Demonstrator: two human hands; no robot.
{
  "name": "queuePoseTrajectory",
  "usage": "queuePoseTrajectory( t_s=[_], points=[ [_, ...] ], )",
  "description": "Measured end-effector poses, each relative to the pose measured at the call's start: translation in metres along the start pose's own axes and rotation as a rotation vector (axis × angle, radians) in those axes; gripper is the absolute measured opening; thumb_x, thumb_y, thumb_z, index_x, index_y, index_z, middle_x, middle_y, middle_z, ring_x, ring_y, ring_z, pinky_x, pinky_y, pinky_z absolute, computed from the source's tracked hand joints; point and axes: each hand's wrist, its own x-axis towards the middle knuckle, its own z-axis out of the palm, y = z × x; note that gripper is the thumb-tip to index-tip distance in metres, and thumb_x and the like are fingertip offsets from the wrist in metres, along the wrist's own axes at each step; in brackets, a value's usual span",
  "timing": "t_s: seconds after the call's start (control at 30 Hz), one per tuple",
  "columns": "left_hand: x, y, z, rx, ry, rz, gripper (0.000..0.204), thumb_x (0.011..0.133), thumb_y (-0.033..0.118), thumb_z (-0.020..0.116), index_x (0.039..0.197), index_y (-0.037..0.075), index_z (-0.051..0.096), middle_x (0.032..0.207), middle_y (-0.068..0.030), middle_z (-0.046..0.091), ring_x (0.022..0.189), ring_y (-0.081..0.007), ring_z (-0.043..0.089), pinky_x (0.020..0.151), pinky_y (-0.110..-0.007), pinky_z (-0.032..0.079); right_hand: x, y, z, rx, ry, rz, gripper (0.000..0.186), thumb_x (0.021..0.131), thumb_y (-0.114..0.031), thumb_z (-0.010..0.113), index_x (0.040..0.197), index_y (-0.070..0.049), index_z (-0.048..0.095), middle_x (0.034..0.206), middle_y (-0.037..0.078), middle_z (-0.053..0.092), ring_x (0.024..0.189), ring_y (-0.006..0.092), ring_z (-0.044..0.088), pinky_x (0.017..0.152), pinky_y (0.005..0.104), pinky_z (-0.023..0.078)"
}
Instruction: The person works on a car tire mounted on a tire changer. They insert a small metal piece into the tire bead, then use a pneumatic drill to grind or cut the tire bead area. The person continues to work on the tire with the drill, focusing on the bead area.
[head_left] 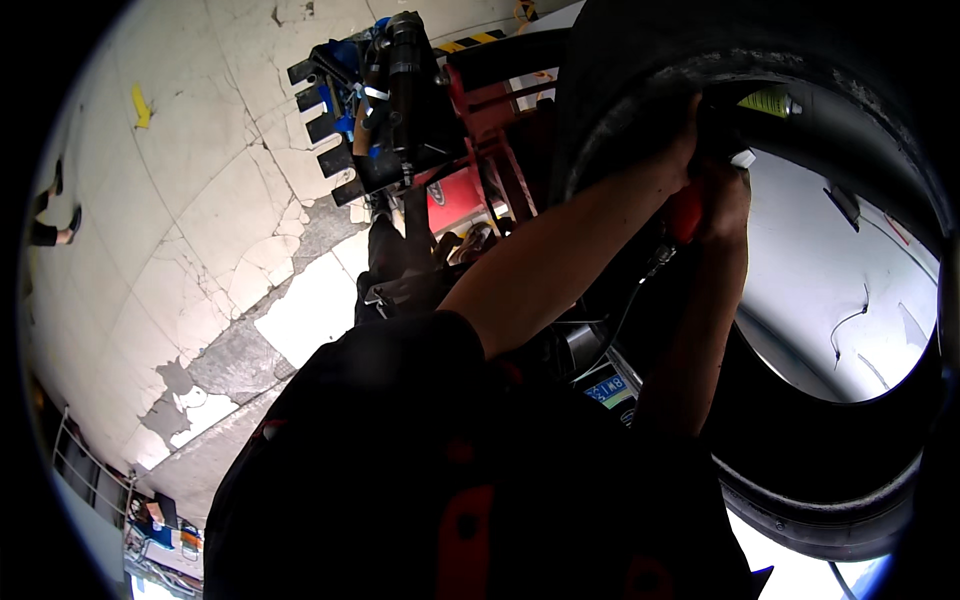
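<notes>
A large black tire (820, 440) fills the right side, and both my arms reach to its inner opening. My right hand (730, 205) is wrapped round a red hand-held air tool (684, 212). From the tool's lower end, a metal fitting leads to a thin dark air hose (622, 325). Just ahead, my left hand (688, 145) is at the shadowed inner side of the tire; its fingers are mostly lost in the dark. A small white piece (742, 158) shows beside my right hand. Beyond the hands, a yellow-green can (770, 102) lies inside the tire.
Left of the tire stands a red metal machine frame (500, 150). It carries a black notched rack (345, 130) crowded with tools. Cracked pale floor tiles (190, 170) stretch left, with another person's feet (68, 225) at the edge. A cluttered bench (165, 540) is at lower left.
</notes>
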Motion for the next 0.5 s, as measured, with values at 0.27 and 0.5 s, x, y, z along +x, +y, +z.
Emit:
queuePoseTrajectory(
  t_s=[0.27,0.5],
  points=[
    [-0.013,-0.004,0.000,-0.037,-0.210,-0.081,0.065,0.086,0.066,0.032,0.111,0.010,0.055,0.108,-0.0083,0.058,0.098,-0.0198,0.051,0.075,-0.041,0.041,-0.035,-0.020,-0.006,0.069,-0.084,0.071,0.020,0.075,-0.012,0.052,0.089,0.002,0.057,0.074,0.010,0.057,0.066,0.0208,0.057,0.062,0.0303,0.047],
    [-0.011,0.002,0.004,-0.094,-0.179,-0.054,0.074,0.083,0.071,0.030,0.124,0.012,0.048,0.130,-0.0108,0.046,0.117,-0.0238,0.039,0.089,-0.042,0.032,-0.014,-0.014,-0.003,-0.062,-0.047,0.013,0.023,0.075,-0.010,0.051,0.093,0.002,0.057,0.083,0.011,0.059,0.074,0.0209,0.058,0.065,0.0319,0.048]
  ],
)
